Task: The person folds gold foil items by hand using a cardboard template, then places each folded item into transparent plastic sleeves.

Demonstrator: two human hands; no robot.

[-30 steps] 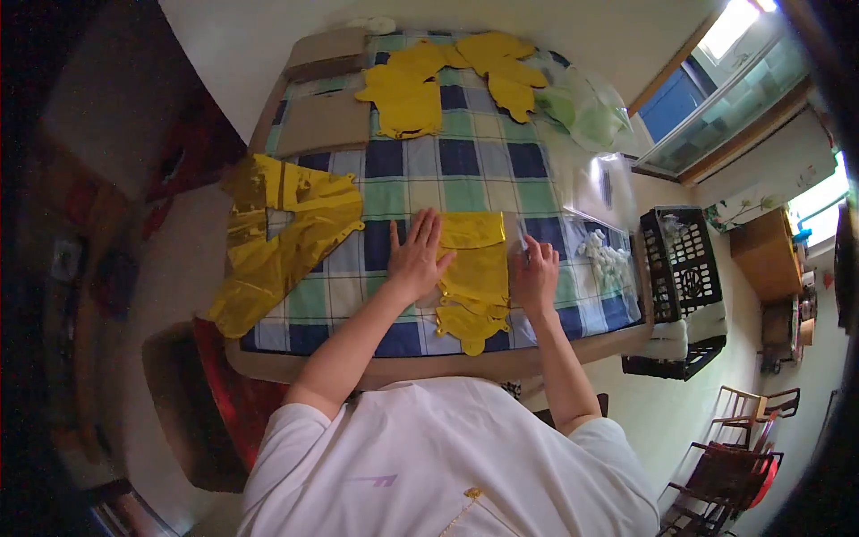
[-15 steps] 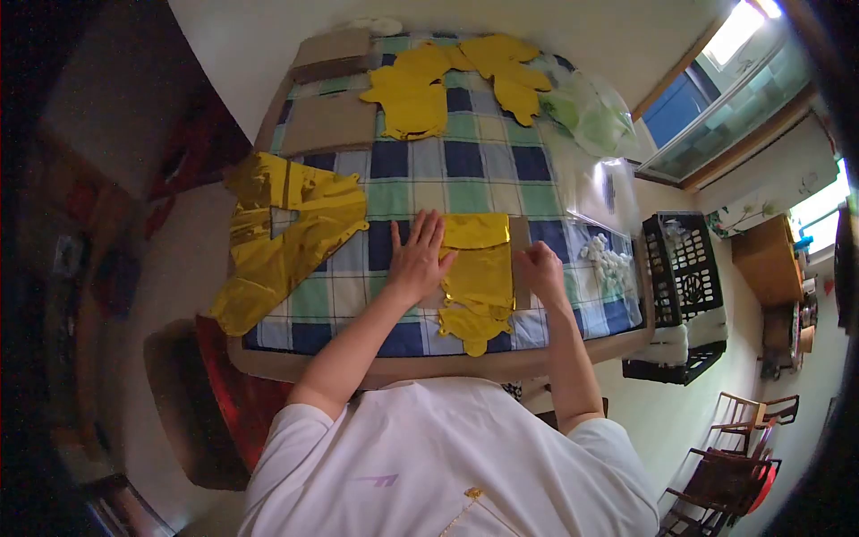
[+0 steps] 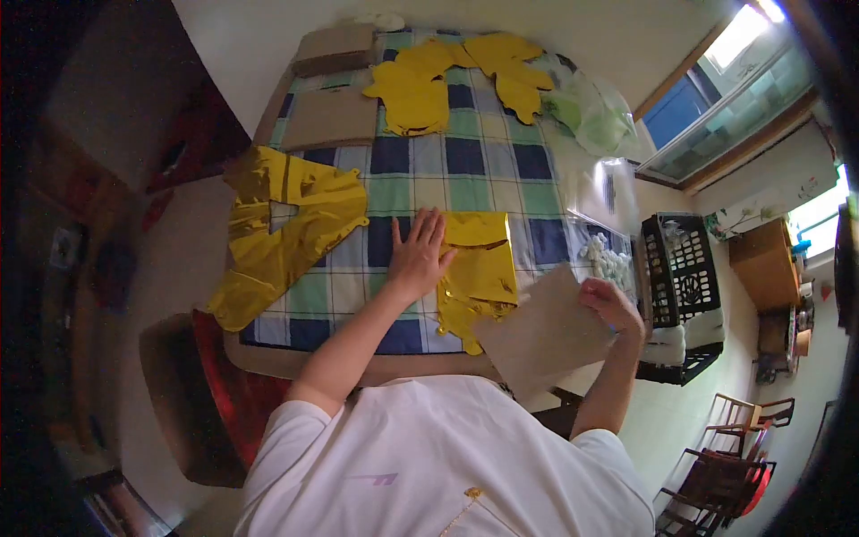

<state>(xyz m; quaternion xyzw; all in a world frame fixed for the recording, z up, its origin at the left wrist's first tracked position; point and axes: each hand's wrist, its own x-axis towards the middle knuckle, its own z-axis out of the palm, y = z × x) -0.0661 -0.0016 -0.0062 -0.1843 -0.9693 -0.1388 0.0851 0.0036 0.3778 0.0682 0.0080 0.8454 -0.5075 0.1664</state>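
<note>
A folded gold foil sheet (image 3: 474, 268) lies near the front edge of the checked cloth. My left hand (image 3: 417, 259) rests flat with fingers spread, its fingertips and thumb at the foil's left edge. In my right hand (image 3: 610, 306) is the upper right corner of a brown cardboard sheet (image 3: 546, 331), pinched and tilted. The cardboard's left corner overlaps the lower right part of the foil, and its lower part hangs past the cloth's front edge.
Left on the checked cloth (image 3: 465, 152) lies another gold foil piece (image 3: 295, 215); more gold foil (image 3: 416, 89) is at the back. Cardboard (image 3: 331, 118) lies back left. White small pieces (image 3: 606, 258) and clear plastic (image 3: 604, 192) lie right, beside a black crate (image 3: 684, 277).
My right hand has moved right and toward me, drawing the cardboard out from beneath the gold foil. The foil's lower end has shifted and creased. My left hand has stayed in place.
</note>
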